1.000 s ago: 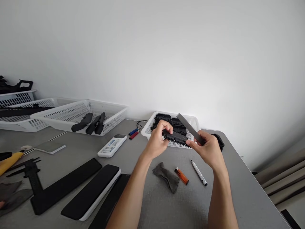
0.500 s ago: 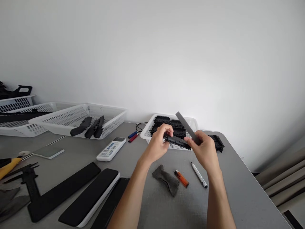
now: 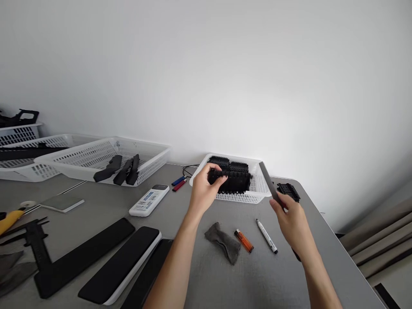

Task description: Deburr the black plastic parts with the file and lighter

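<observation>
My left hand [image 3: 203, 189] is closed on a black ribbed plastic part [image 3: 232, 180], holding it over the front edge of a small white basket [image 3: 261, 193] that has more black parts stacked in it. My right hand [image 3: 291, 219] is closed on a flat grey bar [image 3: 269, 184], which points up and away to the right of the basket. Behind this hand another black ribbed part [image 3: 289, 190] lies on the grey table [image 3: 206, 274].
Near my hands lie a grey cloth [image 3: 224, 241], an orange lighter [image 3: 243, 240] and a white marker [image 3: 267, 235]. A white remote [image 3: 149, 200] and two small sticks, one blue and one red [image 3: 179, 183], lie left. A large white basket [image 3: 103, 161] holds black pieces. Long black pads [image 3: 119, 264] lie front left.
My hands have moved apart. The left hand has carried the black part toward the small basket, and the right hand has drawn the grey bar off to the right.
</observation>
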Action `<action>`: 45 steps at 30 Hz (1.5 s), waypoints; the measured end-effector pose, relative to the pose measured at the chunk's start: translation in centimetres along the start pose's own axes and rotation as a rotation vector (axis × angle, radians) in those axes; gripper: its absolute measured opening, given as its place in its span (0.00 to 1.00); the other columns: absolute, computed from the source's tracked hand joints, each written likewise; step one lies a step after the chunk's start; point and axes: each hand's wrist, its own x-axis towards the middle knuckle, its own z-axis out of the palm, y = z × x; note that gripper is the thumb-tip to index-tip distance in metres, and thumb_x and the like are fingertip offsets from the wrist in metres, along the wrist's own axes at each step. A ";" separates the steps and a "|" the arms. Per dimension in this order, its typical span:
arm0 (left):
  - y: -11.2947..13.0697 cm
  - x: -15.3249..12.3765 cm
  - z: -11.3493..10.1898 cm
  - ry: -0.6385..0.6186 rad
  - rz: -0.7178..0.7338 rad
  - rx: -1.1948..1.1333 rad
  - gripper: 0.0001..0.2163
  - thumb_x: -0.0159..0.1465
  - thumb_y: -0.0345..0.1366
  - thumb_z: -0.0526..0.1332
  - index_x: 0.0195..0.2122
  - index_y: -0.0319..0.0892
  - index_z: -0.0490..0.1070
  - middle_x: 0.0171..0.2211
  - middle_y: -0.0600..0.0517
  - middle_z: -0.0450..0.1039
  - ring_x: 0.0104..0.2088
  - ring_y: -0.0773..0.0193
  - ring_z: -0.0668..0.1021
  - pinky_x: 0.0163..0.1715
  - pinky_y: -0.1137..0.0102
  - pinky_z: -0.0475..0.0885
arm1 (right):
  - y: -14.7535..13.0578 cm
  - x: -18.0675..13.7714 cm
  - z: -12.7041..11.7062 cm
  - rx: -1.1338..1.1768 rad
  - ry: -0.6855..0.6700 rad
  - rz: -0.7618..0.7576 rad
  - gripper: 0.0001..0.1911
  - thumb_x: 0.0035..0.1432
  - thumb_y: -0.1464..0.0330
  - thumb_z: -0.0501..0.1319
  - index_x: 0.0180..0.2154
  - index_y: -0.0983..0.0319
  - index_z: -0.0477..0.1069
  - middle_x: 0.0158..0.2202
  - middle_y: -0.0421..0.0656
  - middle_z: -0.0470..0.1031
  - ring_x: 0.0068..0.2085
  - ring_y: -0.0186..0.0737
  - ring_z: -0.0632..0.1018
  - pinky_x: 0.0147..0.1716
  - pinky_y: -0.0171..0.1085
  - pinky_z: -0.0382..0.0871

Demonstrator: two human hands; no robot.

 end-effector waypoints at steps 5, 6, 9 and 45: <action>-0.4 0.3 0.1 0.096 -0.132 -0.146 0.16 0.55 0.44 0.69 0.41 0.44 0.70 0.34 0.52 0.74 0.37 0.58 0.77 0.36 0.68 0.69 | 4.5 -4.2 3.2 -0.101 -0.053 0.129 0.25 0.67 0.56 0.51 0.55 0.63 0.75 0.41 0.53 0.79 0.40 0.51 0.80 0.35 0.40 0.70; -0.4 0.3 0.0 0.101 -0.159 -0.182 0.17 0.55 0.44 0.70 0.41 0.45 0.70 0.34 0.52 0.75 0.36 0.58 0.78 0.35 0.68 0.70 | 5.5 -5.2 4.2 -0.125 -0.054 0.156 0.26 0.67 0.57 0.50 0.55 0.64 0.74 0.43 0.54 0.79 0.43 0.52 0.80 0.37 0.40 0.71; -0.3 0.3 -0.1 0.108 -0.237 -0.268 0.19 0.53 0.45 0.71 0.41 0.45 0.68 0.33 0.52 0.77 0.34 0.57 0.79 0.35 0.67 0.71 | 8.0 -7.7 7.4 -0.226 -0.153 0.251 0.27 0.67 0.61 0.46 0.57 0.65 0.73 0.42 0.54 0.79 0.40 0.52 0.81 0.35 0.40 0.71; 0.5 0.0 -1.4 -0.353 0.081 -0.413 0.09 0.56 0.37 0.71 0.34 0.43 0.72 0.32 0.52 0.71 0.35 0.61 0.73 0.37 0.69 0.66 | 1.1 -0.2 9.0 1.164 -0.602 0.494 0.37 0.62 0.40 0.51 0.50 0.65 0.72 0.38 0.52 0.79 0.32 0.42 0.78 0.28 0.39 0.74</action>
